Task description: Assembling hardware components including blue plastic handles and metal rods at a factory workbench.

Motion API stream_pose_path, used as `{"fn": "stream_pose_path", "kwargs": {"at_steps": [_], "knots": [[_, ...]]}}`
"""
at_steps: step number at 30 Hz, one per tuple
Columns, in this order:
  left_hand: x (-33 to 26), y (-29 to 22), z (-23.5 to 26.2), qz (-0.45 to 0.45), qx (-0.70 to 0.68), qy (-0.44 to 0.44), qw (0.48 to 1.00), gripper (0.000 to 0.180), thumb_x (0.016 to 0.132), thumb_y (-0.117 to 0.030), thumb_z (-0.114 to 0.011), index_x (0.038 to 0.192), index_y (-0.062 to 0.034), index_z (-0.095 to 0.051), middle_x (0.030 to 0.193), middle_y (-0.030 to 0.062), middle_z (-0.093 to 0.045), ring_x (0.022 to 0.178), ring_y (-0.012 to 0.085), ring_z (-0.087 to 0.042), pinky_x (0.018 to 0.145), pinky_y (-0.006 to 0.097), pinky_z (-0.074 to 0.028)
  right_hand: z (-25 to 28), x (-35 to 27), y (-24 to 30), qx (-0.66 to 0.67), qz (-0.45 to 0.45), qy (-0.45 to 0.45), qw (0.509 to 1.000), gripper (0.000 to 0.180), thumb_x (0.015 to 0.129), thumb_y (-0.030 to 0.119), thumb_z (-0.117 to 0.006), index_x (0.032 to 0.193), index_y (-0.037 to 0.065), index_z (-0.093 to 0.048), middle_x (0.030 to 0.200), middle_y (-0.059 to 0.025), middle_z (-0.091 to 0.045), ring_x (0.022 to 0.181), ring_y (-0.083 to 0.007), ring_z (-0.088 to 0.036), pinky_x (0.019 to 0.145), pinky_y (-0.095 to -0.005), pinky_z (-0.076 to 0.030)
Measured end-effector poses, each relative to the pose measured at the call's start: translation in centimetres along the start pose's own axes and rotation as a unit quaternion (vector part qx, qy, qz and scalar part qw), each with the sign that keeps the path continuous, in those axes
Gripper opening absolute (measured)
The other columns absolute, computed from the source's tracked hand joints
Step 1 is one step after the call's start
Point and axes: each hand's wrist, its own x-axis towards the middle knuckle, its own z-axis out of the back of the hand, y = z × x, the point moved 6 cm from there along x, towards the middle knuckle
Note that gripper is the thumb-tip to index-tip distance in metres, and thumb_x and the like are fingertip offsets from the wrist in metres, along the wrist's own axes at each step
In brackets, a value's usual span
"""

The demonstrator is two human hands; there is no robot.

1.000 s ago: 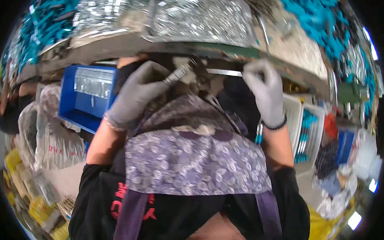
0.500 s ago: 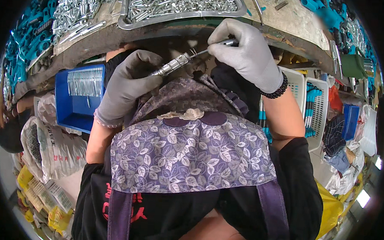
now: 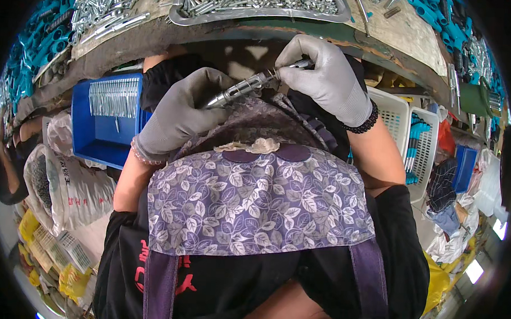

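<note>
My left hand (image 3: 185,115), in a grey glove, is closed around the lower end of a shiny slotted metal tube (image 3: 241,90). The tube slants up to the right over my lap. My right hand (image 3: 328,83), gloved too, pinches a slim metal piece (image 3: 301,64) at the tube's upper end. The two metal parts meet or nearly touch there; my fingertips hide just how they join.
On the bench ahead, a metal tray (image 3: 260,15) holds many small metal parts, with teal parts (image 3: 45,51) heaped at the left. A blue bin (image 3: 101,145) with metal pieces stands left. White baskets (image 3: 420,188) and a blue box (image 3: 464,169) stand right.
My hands have come closer together. The thin shaft seen between the right fingers and the tube has mostly gone from sight, and the tube's upper end now sits near the right fingertips.
</note>
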Motion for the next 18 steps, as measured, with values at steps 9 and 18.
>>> {"fn": "stream_pose_path", "kwargs": {"at_steps": [9, 18], "knots": [[0.2, 1.3, 0.3, 0.025, -0.068, -0.046, 0.996, 0.025, 0.084, -0.009, -0.067, 0.106, -0.0044, -0.056, 0.088, -0.0007, -0.058, 0.065, 0.0039, -0.048, 0.055, 0.020, -0.037, -1.5, 0.2, -0.4, 0.015, -0.015, 0.018, 1.000, 0.014, 0.084, 0.014, -0.067, 0.089, 0.001, -0.066, 0.084, -0.0078, -0.068, 0.079, -0.0129, -0.064, 0.073, -0.0295, -0.050], [1.2, 1.4, 0.4, -0.004, -0.061, -0.039, 0.997, 0.018, 0.086, -0.008, -0.065, 0.102, -0.0065, -0.058, 0.085, -0.0020, -0.058, 0.062, 0.0036, -0.048, 0.053, 0.019, -0.034, -2.5, 0.0, -0.2, -0.009, 0.083, -0.045, 0.996, 0.018, 0.095, 0.012, -0.048, 0.090, 0.000, -0.061, 0.079, -0.0136, -0.059, 0.074, -0.0269, -0.059, 0.069, -0.0362, -0.046]]}}
